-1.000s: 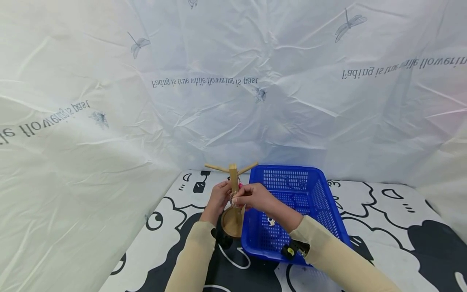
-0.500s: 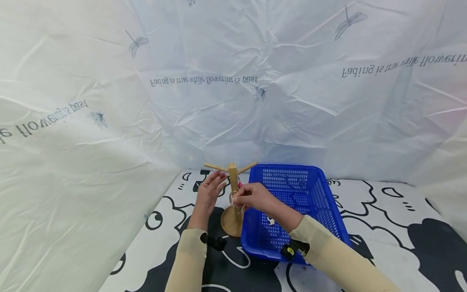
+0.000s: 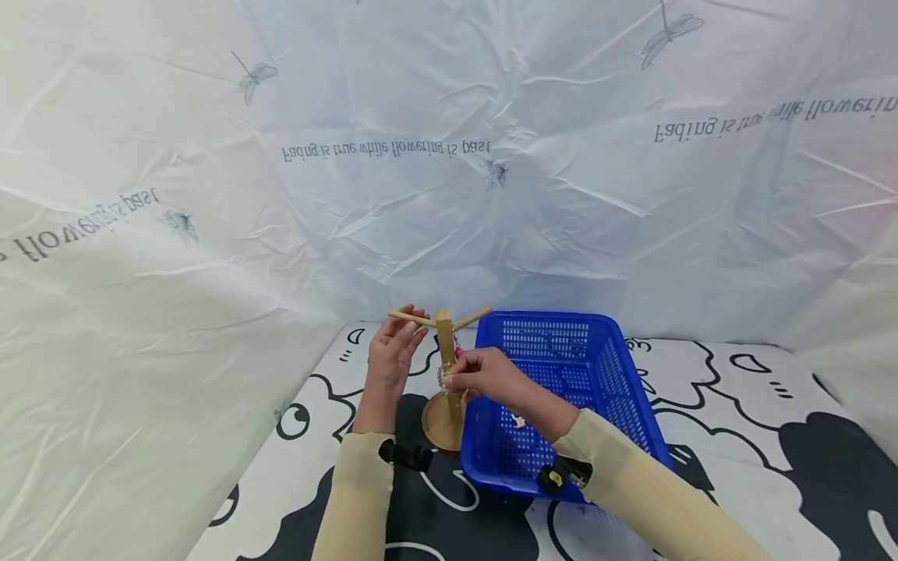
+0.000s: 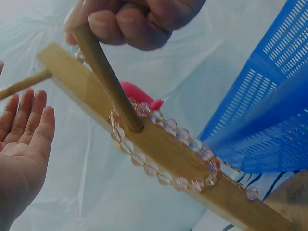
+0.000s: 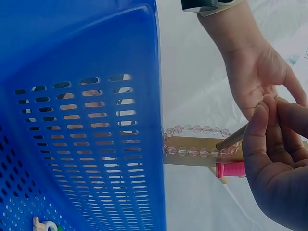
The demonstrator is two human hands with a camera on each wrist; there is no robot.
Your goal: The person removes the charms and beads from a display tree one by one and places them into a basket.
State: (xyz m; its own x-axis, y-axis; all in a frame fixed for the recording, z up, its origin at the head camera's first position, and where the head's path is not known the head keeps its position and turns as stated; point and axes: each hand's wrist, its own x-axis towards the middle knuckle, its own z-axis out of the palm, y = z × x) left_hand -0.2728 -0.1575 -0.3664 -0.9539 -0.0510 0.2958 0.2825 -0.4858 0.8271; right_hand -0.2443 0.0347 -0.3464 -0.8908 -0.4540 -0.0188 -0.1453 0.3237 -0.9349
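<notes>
A wooden stand [image 3: 446,343] with slanting pegs rises from a round base. A bracelet of clear pinkish beads [image 4: 175,182] hangs looped over a lower peg [image 4: 108,72], against the post. My right hand [image 3: 487,374] pinches that peg's outer end; in the right wrist view its fingertips [image 5: 262,113] meet around the tip. My left hand [image 3: 391,354] is raised beside the upper left peg [image 3: 409,317], its fingers extended and holding nothing. A bright pink item [image 5: 231,169] hangs behind the post, mostly hidden.
Right of the stand sits a blue perforated basket [image 3: 631,389], its wall close to the post. A small whitish object [image 5: 44,224] lies inside it. Wrinkled white sheeting [image 3: 449,234] walls the back and sides of the patterned table [image 3: 744,452].
My left hand has let go near the bracelet and moved up and left to the upper left peg. The right hand has stayed at the lower peg.
</notes>
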